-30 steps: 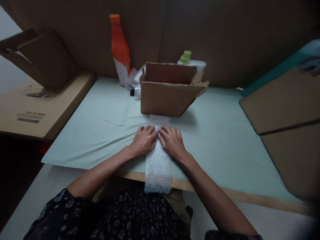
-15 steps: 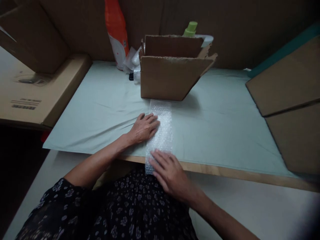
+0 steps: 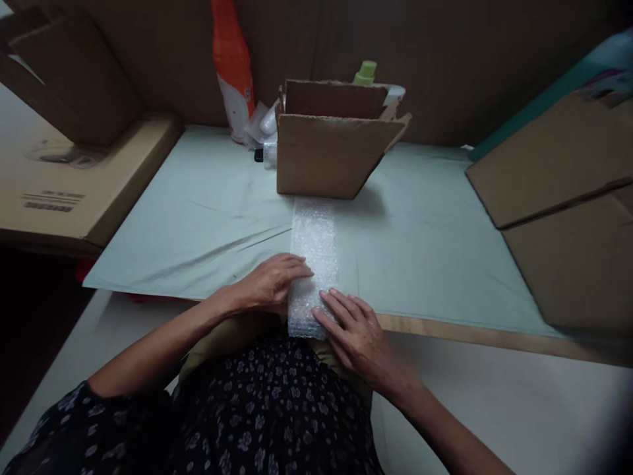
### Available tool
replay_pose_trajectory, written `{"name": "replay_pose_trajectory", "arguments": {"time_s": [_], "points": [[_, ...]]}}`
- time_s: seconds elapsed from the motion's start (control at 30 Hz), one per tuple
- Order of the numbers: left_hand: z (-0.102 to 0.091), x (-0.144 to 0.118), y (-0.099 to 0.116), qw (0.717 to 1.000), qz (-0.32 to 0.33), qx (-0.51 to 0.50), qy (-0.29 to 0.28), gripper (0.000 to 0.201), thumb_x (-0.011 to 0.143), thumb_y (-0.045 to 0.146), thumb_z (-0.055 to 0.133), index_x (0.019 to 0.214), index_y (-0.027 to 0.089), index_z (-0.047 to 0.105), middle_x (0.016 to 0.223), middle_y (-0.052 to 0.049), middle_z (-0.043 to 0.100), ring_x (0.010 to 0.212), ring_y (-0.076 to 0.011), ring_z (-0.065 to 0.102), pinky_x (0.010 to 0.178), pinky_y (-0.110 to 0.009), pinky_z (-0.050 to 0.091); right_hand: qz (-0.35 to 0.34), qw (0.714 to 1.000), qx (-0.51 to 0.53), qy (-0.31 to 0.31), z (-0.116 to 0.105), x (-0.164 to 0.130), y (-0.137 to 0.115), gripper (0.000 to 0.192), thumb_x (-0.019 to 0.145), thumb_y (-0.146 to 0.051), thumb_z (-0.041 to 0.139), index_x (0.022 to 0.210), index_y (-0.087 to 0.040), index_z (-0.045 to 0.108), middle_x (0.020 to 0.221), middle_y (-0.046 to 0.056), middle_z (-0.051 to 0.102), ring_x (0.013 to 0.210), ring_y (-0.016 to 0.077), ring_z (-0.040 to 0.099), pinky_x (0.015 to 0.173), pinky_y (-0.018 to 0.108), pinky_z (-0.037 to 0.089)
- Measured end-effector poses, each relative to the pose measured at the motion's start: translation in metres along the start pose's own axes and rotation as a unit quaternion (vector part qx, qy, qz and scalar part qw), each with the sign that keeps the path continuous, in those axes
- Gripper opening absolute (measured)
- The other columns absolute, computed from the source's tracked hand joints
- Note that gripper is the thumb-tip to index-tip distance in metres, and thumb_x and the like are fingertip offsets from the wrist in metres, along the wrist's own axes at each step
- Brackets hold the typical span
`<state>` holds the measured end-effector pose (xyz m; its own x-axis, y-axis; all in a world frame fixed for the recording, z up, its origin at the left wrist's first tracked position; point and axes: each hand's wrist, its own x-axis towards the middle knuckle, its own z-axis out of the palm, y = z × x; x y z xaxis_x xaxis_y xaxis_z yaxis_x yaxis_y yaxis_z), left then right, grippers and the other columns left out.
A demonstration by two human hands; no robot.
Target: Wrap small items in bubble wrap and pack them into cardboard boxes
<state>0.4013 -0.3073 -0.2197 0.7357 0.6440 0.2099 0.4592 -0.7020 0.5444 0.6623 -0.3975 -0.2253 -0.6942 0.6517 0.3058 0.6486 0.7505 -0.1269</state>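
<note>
A narrow strip of bubble wrap (image 3: 314,231) lies across the cloth-covered table, its near end slightly past the front edge. My left hand (image 3: 271,282) rests at the strip's left edge with fingers stretched onto it; the thumb is hidden. On the right side of the strip, near the table edge, my right hand (image 3: 353,333) lies with its fingers spread on the wrap. Just beyond the strip's far end stands an open cardboard box (image 3: 326,155) with raised flaps. What is inside the box cannot be seen.
An orange and white bottle (image 3: 235,72) stands at the back, beside bubble-wrapped items (image 3: 267,125). A bottle with a green cap (image 3: 366,71) shows behind the box. Larger cartons flank the table, a flat one (image 3: 59,198) left and another (image 3: 568,218) right. Pale cloth (image 3: 420,264) covers the tabletop.
My left hand has slid down the strip toward me. My right hand has shifted slightly right. The view has turned a little.
</note>
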Motion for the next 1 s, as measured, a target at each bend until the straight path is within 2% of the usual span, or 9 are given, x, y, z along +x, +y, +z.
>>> {"name": "replay_pose_trajectory", "arguments": {"time_s": [0.17, 0.27, 0.43, 0.5, 0.57, 0.63, 0.73, 0.9, 1.0], "points": [[-0.001, -0.031, 0.003, 0.996, -0.035, -0.074, -0.031, 0.079, 0.074, -0.004, 0.047, 0.146, 0.026, 0.047, 0.154, -0.009, 0.051, 0.145, -0.0225, 0.045, 0.119, -0.048, 0.041, 0.041, 0.987, 0.142, 0.065, -0.004, 0.016, 0.012, 0.032, 0.095, -0.009, 0.05, 0.115, -0.023, 0.071, 0.114, 0.007, 0.077, 0.106, 0.0219, 0.071, 0.092, 0.043, 0.054], [-0.001, -0.03, 0.009, 0.996, -0.02, -0.068, -0.052, 0.085, 0.073, 0.004, 0.057, 0.152, 0.028, 0.039, 0.157, -0.008, 0.047, 0.148, -0.0276, 0.04, 0.123, -0.053, 0.034, 0.124, 0.965, 0.226, 0.045, -0.012, 0.028, 0.018, 0.029, 0.097, -0.016, 0.049, 0.111, -0.025, 0.073, 0.104, 0.005, 0.079, 0.096, 0.0204, 0.073, 0.087, 0.04, 0.057], [0.014, -0.022, 0.022, 0.998, -0.052, -0.023, 0.007, 0.043, 0.086, 0.021, 0.064, 0.13, 0.022, 0.061, 0.144, -0.013, 0.058, 0.141, -0.03, 0.047, 0.121, -0.057, 0.034, 0.232, 0.908, 0.349, 0.005, -0.018, 0.04, 0.024, 0.023, 0.097, -0.031, 0.053, 0.102, -0.023, 0.075, 0.095, 0.005, 0.079, 0.086, 0.0196, 0.074, 0.078, 0.033, 0.061], [0.021, -0.02, 0.024, 0.996, -0.068, -0.032, 0.046, 0.026, 0.089, 0.019, 0.062, 0.114, 0.021, 0.068, 0.135, -0.011, 0.065, 0.138, -0.029, 0.051, 0.121, -0.058, 0.033, 0.22, 0.883, 0.414, -0.01, -0.019, 0.034, 0.029, 0.03, 0.096, -0.037, 0.058, 0.121, -0.024, 0.069, 0.109, 0.008, 0.077, 0.1, 0.0224, 0.074, 0.088, 0.037, 0.061], [0.022, -0.016, 0.026, 0.99, -0.09, -0.073, 0.083, 0.019, 0.089, 0.018, 0.06, 0.105, 0.02, 0.069, 0.124, -0.01, 0.071, 0.132, -0.0276, 0.057, 0.118, -0.055, 0.036, 0.193, 0.864, 0.466, -0.016, -0.022, 0.023, 0.036, 0.057, 0.095, -0.051, 0.058, 0.146, -0.027, 0.05, 0.132, 0.012, 0.069, 0.121, 0.0266, 0.067, 0.1, 0.044, 0.056], [0.019, -0.011, 0.028, 0.976, -0.143, -0.127, 0.109, 0.016, 0.092, 0.022, 0.057, 0.101, 0.019, 0.07, 0.111, -0.008, 0.074, 0.116, -0.0255, 0.065, 0.108, -0.049, 0.047, 0.176, 0.87, 0.46, -0.008, -0.024, 0.014, 0.041, 0.08, 0.092, -0.065, 0.056, 0.158, -0.029, 0.031, 0.145, 0.015, 0.059, 0.133, 0.0297, 0.058, 0.106, 0.049, 0.052], [0.014, -0.002, 0.03, 0.946, -0.229, -0.184, 0.136, 0.021, 0.096, 0.03, 0.055, 0.107, 0.019, 0.069, 0.097, -0.006, 0.074, 0.094, -0.0211, 0.069, 0.087, -0.037, 0.056, 0.192, 0.913, 0.361, 0.01, -0.023, 0.01, 0.04, 0.096, 0.084, -0.066, 0.068, 0.162, -0.03, 0.023, 0.148, 0.015, 0.055, 0.132, 0.0314, 0.058, 0.106, 0.049, 0.052], [0.018, 0.008, 0.027, 0.927, -0.274, -0.187, 0.178, 0.038, 0.092, 0.027, 0.059, 0.128, 0.017, 0.061, 0.086, -0.003, 0.073, 0.077, -0.0168, 0.066, 0.072, -0.029, 0.053, 0.285, 0.91, 0.286, 0.091, -0.005, 0.034, 0.03, 0.062, 0.093, -0.036, 0.064, 0.15, -0.023, 0.044, 0.106, 0.007, 0.071, 0.096, 0.0215, 0.07, 0.091, 0.038, 0.058], [0.022, 0.013, 0.023, 0.93, -0.278, -0.15, 0.189, 0.04, 0.09, 0.023, 0.06, 0.129, 0.017, 0.06, 0.074, 0.002, 0.067, 0.065, -0.0133, 0.059, 0.068, -0.027, 0.049, 0.304, 0.91, 0.256, 0.114, 0.005, 0.049, 0.034, 0.049, 0.092, -0.031, 0.061, 0.14, -0.021, 0.054, 0.085, 0.002, 0.067, 0.074, 0.0177, 0.065, 0.075, 0.032, 0.057]]}}
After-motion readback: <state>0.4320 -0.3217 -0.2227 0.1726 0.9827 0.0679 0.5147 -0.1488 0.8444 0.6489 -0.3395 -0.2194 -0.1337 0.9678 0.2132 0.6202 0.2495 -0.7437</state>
